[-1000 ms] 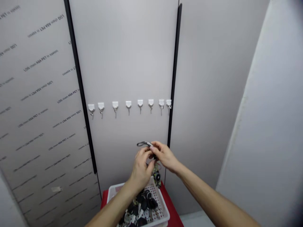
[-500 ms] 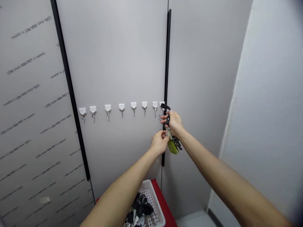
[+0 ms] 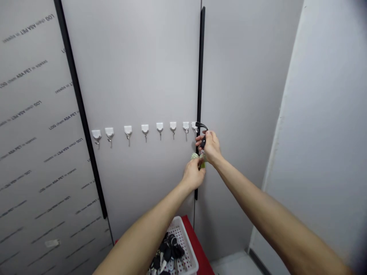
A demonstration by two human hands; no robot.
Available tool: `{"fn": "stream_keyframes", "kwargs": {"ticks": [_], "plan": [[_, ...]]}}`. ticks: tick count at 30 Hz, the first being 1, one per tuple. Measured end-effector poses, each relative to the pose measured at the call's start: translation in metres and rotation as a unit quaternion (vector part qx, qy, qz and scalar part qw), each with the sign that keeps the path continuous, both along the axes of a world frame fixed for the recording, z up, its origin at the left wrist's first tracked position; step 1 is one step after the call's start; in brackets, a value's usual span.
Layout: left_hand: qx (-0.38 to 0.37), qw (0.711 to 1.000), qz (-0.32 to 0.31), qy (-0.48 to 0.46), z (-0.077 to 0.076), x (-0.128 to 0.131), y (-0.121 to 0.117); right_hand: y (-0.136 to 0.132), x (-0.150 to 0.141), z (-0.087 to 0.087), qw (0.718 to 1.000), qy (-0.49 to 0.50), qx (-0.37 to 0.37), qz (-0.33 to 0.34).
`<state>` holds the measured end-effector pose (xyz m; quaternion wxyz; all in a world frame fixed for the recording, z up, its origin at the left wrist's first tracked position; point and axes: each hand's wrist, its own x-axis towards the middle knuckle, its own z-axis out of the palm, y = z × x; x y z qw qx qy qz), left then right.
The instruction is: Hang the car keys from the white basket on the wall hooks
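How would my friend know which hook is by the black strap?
Find the grey panel between two long black strips. Eight white-backed hooks cross it in a row. It's the rightmost hook, the only one beside the black strap in the right hand.

You face smooth grey panels (image 3: 132,68) edged by upright black strips (image 3: 201,57), the leftmost panel (image 3: 31,126) bearing slanted printed lettering. A plain pale wall (image 3: 323,126) stands to your right, above light flooring (image 3: 235,265); a red desk (image 3: 198,246) sits low before you.
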<state>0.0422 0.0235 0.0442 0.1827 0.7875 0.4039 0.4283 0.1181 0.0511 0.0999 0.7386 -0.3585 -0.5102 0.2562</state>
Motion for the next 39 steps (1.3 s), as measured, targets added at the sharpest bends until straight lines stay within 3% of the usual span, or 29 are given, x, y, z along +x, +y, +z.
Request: {"fn": "stream_keyframes", "kwargs": {"ticks": [4,8,13,17,20,27,32,36,39], "plan": [[-0.022,1.000,-0.004,0.020,0.004,-0.002,-0.002,0.002,0.001,-0.001,0.994,-0.004,-0.106,-0.005],[-0.047,0.998,-0.002,0.039,-0.007,-0.007,0.001,0.000,0.001,-0.012,0.983,-0.029,-0.179,0.023],[-0.058,0.998,-0.002,0.029,-0.015,-0.011,0.005,0.003,0.004,-0.015,0.993,0.001,-0.114,-0.016],[-0.042,0.999,-0.013,0.013,-0.012,-0.010,0.004,0.005,0.004,-0.008,0.999,0.005,-0.030,-0.024],[-0.037,0.999,-0.012,0.011,-0.009,-0.009,0.002,0.006,0.003,-0.005,0.999,0.005,-0.008,-0.037],[-0.035,0.999,-0.019,0.020,-0.011,-0.014,0.002,0.009,0.004,-0.009,0.989,-0.027,-0.143,-0.027],[-0.065,0.997,-0.014,0.030,-0.017,-0.016,0.003,0.003,-0.002,-0.018,0.979,-0.093,-0.180,0.009],[-0.077,0.996,-0.029,0.028,-0.030,-0.024,0.002,0.005,-0.005,-0.026,0.976,-0.113,-0.188,0.016],[-0.105,0.994,-0.004,0.033,-0.050,-0.046,0.001,0.009,-0.001,-0.035,0.973,-0.131,-0.190,-0.017]]}}
